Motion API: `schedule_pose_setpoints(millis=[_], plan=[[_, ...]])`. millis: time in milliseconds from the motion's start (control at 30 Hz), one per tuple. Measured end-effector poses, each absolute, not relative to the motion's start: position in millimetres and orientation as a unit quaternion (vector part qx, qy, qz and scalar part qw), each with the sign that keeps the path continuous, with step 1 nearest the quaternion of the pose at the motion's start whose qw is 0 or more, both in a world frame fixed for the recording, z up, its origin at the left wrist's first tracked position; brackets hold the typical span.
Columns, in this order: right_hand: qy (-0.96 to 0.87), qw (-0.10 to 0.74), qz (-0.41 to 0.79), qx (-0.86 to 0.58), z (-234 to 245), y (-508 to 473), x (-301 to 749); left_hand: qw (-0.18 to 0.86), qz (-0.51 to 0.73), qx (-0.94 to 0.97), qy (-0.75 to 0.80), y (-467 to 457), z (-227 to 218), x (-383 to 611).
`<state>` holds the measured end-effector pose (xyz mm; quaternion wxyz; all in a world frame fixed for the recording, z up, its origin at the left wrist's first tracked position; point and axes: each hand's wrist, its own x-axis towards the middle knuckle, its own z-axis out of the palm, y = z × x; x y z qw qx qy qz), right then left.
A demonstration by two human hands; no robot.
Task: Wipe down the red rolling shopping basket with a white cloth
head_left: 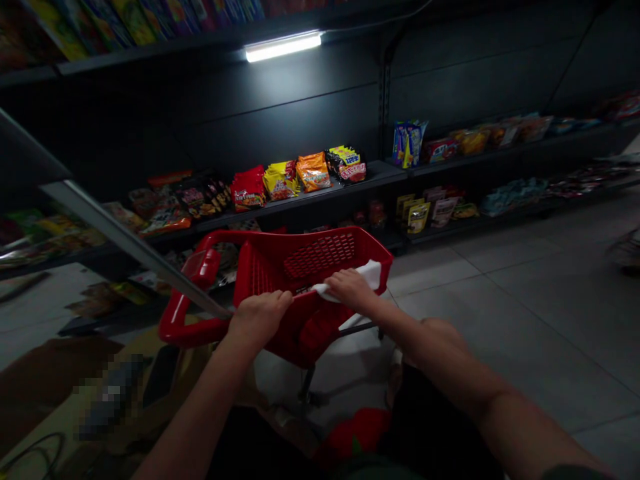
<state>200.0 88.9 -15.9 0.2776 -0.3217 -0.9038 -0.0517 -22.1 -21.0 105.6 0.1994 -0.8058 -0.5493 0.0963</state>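
Note:
A red plastic shopping basket [310,257] on a wheeled frame is tilted toward me in the middle of the view. My left hand [260,317] is closed over its near rim. My right hand [350,288] presses a white cloth [367,275] against the rim on the right side, fingers curled on the cloth. The basket's red handle [187,303] loops out to the left.
Dark store shelves [320,197] behind the basket carry packets of snacks and noodles. A metal rail [130,243] slants across the left. Cardboard [55,380] and packets lie on the floor at left. Grey floor tiles [525,293] stretch to the right.

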Motion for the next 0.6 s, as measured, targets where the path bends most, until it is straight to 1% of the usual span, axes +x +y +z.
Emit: schedule_pose_setpoints(millis=[100, 167, 267, 367, 500, 600], plan=[[-0.914, 0.302, -0.029, -0.27, -2, 64, 143, 0.206, 0.089, -0.815, -0.534, -27, 105, -25], [-0.92, 0.311, -0.024, -0.237, 1, 59, 132, 0.209, 0.085, -0.815, -0.533, -33, 105, -29], [-0.93, 0.295, -0.027, -0.218, -7, 73, 169, 0.212, 0.078, -0.805, -0.548, -40, 105, -40], [-0.916, 0.288, -0.013, -0.28, -27, 103, 244, 0.201, 0.075, -0.802, -0.558, -41, 104, -55], [-0.84, 0.392, 0.079, -0.368, -56, 133, 331, 0.185, 0.07, -0.81, -0.552, -33, 102, -67], [-0.766, 0.476, 0.115, -0.417, -75, 139, 343, 0.187, 0.067, -0.811, -0.551, -26, 102, -61]])
